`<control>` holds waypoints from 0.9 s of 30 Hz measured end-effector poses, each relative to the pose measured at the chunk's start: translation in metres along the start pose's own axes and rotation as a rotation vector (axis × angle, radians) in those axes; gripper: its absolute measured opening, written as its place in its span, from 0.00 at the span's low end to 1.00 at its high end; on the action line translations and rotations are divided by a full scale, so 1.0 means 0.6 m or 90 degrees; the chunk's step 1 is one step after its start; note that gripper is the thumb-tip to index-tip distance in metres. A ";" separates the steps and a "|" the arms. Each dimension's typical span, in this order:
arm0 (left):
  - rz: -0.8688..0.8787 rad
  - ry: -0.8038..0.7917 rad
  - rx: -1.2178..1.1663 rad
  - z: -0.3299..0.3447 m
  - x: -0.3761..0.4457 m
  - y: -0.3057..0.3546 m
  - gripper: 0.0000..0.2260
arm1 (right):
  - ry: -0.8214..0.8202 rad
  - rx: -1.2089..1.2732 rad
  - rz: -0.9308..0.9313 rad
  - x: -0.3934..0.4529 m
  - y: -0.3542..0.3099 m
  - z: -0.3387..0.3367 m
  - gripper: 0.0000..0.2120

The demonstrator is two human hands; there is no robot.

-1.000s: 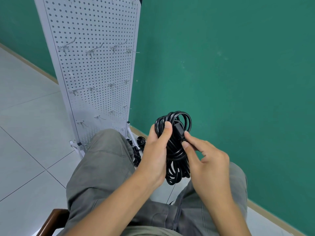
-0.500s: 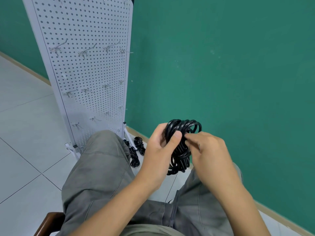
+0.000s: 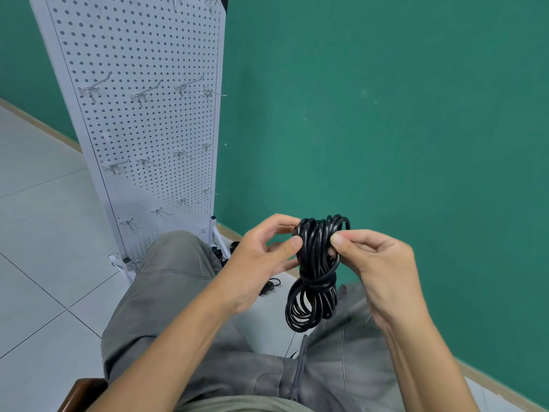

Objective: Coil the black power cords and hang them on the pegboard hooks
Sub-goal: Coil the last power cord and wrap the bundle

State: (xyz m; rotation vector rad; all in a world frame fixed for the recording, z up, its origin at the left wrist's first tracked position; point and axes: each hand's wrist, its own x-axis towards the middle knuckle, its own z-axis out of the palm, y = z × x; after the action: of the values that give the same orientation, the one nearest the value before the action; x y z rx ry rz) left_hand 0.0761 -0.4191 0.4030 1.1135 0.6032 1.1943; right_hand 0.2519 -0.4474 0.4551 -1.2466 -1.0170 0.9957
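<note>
Where pale floor tiles fill the left side, a white pegboard stands upright on the floor against the green wall, its metal hooks bare. More black cords lie on the floor by the board's foot, partly hidden behind the person's grey trousers. Above the lap, the left hand pinches the upper loops of the coiled black cord between thumb and curled fingers. The right hand pinches the same loops from the other side. A wrap cinches the coil's middle, its lower loops hanging free.
</note>
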 end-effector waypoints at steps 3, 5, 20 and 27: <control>-0.008 -0.014 0.003 -0.003 0.000 -0.002 0.14 | -0.017 0.017 0.016 0.001 0.009 -0.005 0.03; -0.023 -0.030 0.015 -0.007 0.001 0.005 0.13 | -0.030 0.068 0.034 0.001 0.013 -0.007 0.03; 0.022 0.100 0.198 -0.038 0.015 -0.002 0.08 | -0.121 -0.169 -0.122 0.007 0.059 0.011 0.12; 0.033 0.142 0.287 -0.057 0.019 -0.015 0.11 | -0.104 -0.175 -0.092 0.007 0.128 0.051 0.24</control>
State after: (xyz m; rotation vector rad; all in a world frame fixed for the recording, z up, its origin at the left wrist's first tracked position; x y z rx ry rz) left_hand 0.0542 -0.3958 0.3836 1.3859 1.0585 1.2713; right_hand 0.2209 -0.4308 0.3802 -1.3075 -1.3878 0.8764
